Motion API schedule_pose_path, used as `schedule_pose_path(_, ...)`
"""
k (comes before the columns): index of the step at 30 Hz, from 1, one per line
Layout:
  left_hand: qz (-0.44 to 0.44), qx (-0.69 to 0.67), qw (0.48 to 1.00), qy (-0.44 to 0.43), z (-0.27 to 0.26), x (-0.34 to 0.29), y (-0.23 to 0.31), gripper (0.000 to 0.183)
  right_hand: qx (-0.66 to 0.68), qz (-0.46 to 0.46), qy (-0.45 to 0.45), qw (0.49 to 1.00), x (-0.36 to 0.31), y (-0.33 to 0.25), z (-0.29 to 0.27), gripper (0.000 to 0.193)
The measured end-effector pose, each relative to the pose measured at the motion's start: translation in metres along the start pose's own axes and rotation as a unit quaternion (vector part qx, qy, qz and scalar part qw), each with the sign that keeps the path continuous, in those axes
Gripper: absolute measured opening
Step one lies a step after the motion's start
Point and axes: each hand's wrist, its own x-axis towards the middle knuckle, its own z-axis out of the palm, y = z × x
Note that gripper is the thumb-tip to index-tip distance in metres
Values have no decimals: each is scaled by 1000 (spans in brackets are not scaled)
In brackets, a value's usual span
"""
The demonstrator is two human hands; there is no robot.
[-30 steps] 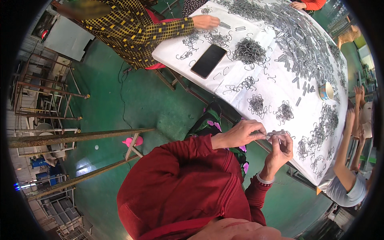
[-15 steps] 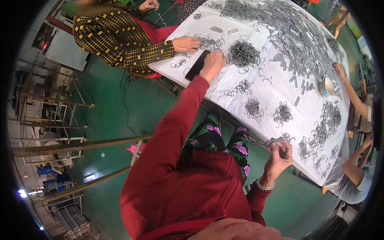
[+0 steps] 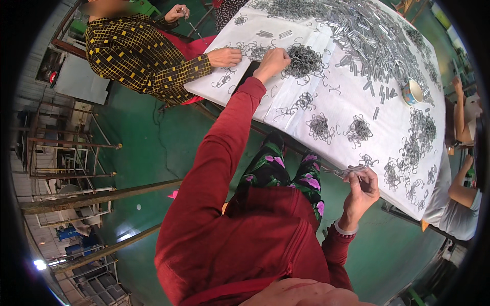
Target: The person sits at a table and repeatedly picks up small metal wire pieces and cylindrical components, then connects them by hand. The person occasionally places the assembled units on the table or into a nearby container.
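My left hand [image 3: 272, 65] is curled at the left edge of a dense pile of dark wire hooks [image 3: 304, 61], its fingers closed; what they hold, if anything, is hidden. Partly under the wrist lies a black phone-like slab [image 3: 245, 77]. Near the front edge of the table, my right hand [image 3: 361, 193] pinches a narrow grey metal piece [image 3: 351, 171] between thumb and fingers. Thin wire ends stick out from its left end. Just beyond that hand is a small cluster of hooks [image 3: 368, 160].
A white-covered table [image 3: 347, 99] bears a large heap of grey metal strips [image 3: 367, 46], several hook clusters and a paper cup [image 3: 412, 93]. At left a co-worker in a yellow-checked sleeve [image 3: 184, 74] rests a hand among hooks. Other people's arms reach in at right.
My left hand has moved slightly up the picture, to the hook pile's edge. My right hand still holds the metal piece, shifted a little right. A co-worker's arm at right has drawn back from the table.
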Motion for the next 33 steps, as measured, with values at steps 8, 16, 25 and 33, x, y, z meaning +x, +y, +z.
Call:
schedule_pose_path(8, 32, -28, 999, -7, 4, -9, -3, 20, -4, -5, -2, 1000, -13, -9, 13, 26)
schedule_pose_path(16, 40, 84, 992, -84, 24, -21, -5, 16, -3, -7, -6, 1000, -25, -14, 11, 26)
schedule_pose_path(25, 193, 92, 977, -24, 63, -13, 29, 12, -11, -17, -26, 999, -22, -10, 8, 29)
schedule_pose_path(33, 259, 175, 948, 61, 89, 46, 59, 12, 12, -16, -32, 999, -6, -8, 3, 28)
